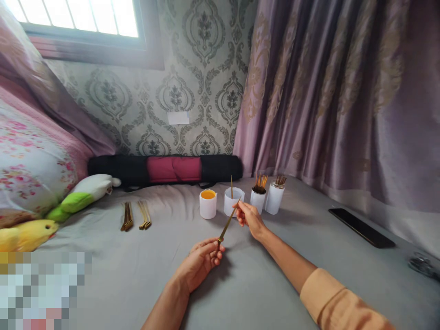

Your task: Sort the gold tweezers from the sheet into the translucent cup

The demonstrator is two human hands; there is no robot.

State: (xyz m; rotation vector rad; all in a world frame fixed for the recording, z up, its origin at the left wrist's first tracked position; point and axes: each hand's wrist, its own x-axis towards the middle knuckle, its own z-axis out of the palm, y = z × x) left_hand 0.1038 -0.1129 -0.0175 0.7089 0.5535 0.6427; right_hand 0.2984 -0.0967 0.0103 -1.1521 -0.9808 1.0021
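A thin golden-brown stick (227,224) is held at both ends over the grey bedsheet (144,270). My left hand (201,261) pinches its lower end. My right hand (249,217) pinches its upper end, close to a white cup (233,201) with one stick standing in it. To the left of that cup stands a white cup (208,204) with an orange filling. Two more white cups (257,198) (274,197), to its right, hold several sticks each.
Two small bundles of golden sticks (127,217) (145,215) lie on the sheet at the left. A black and pink rolled bag (165,169) lies along the wall. Plush toys (82,195) sit at the left, a black phone (360,228) at the right, purple curtains (343,91) behind.
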